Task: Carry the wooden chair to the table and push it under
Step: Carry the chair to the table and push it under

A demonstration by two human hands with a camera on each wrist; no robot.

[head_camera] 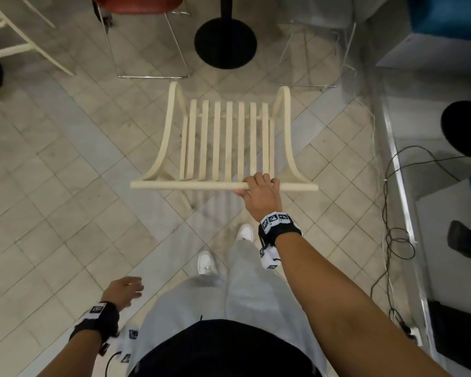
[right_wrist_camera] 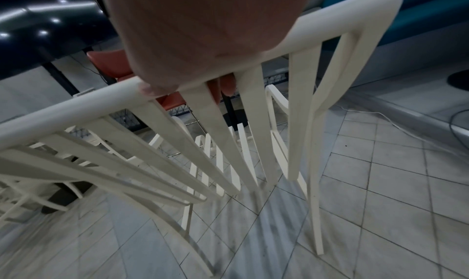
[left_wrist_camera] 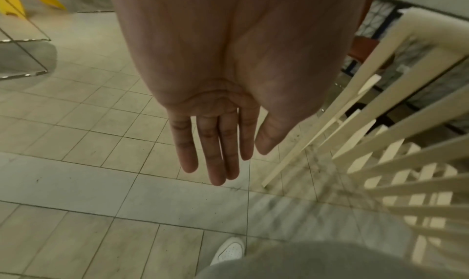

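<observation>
The cream slatted wooden chair [head_camera: 223, 142] is in front of me over the tiled floor, its top rail [head_camera: 185, 185] nearest to me. My right hand [head_camera: 259, 186] grips that rail right of its middle, fingers curled over it; the right wrist view shows the same right hand [right_wrist_camera: 182, 82] wrapped round the rail [right_wrist_camera: 76, 110], with the chair's slats running down and away. My left hand [head_camera: 125, 291] hangs free by my left hip; in the left wrist view the left hand [left_wrist_camera: 218, 143] has straight fingers and holds nothing, with the chair [left_wrist_camera: 380, 143] to its right. The table's black round base [head_camera: 225, 43] stands just beyond the chair.
A red chair [head_camera: 136, 6] on metal legs stands left of the table base, and a metal chair frame [head_camera: 310, 50] to its right. Another cream chair [head_camera: 8, 44] is far left. Loose cables [head_camera: 392, 235] and a raised step run along the right. A yellow floor sign [left_wrist_camera: 15, 0] is at my left.
</observation>
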